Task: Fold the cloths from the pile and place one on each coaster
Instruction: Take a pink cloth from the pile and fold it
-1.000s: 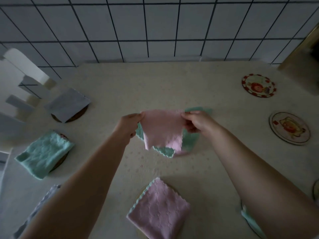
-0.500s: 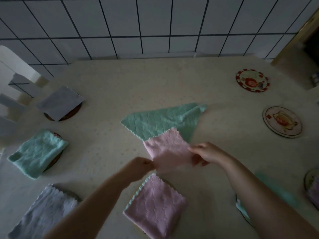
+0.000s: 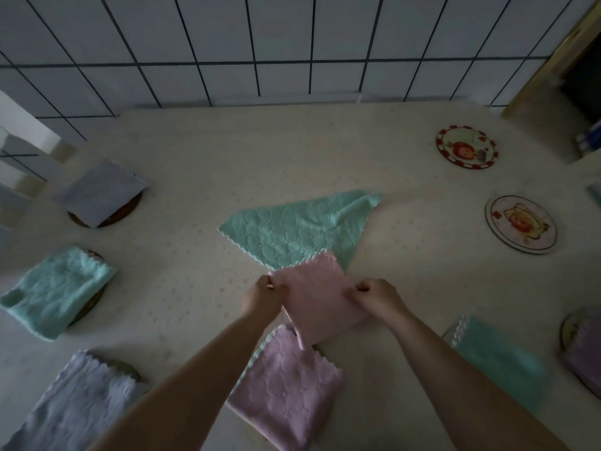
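A pink cloth (image 3: 317, 301) lies on the table in front of me, its far corner overlapping an unfolded green cloth (image 3: 292, 232). My left hand (image 3: 265, 296) pinches its left edge and my right hand (image 3: 375, 299) pinches its right edge. Two bare round coasters sit at the right: a red-rimmed coaster (image 3: 466, 148) and a pale coaster (image 3: 520, 224). Folded cloths rest on other coasters: a grey cloth (image 3: 99, 192), a green cloth (image 3: 55, 292), a lilac cloth (image 3: 76, 402), a second pink cloth (image 3: 289, 390) and another green cloth (image 3: 497, 359).
A tiled wall (image 3: 292, 43) backs the cream table (image 3: 260, 157). A white chair (image 3: 19, 138) stands at the left edge. A further coaster with a lilac cloth (image 3: 582, 346) shows at the right border. A doorway frame (image 3: 559, 53) is at the top right.
The pink cloth was held up in the air over the green one; both hands brought it down toward me and laid it on the table, still gripping its sides.
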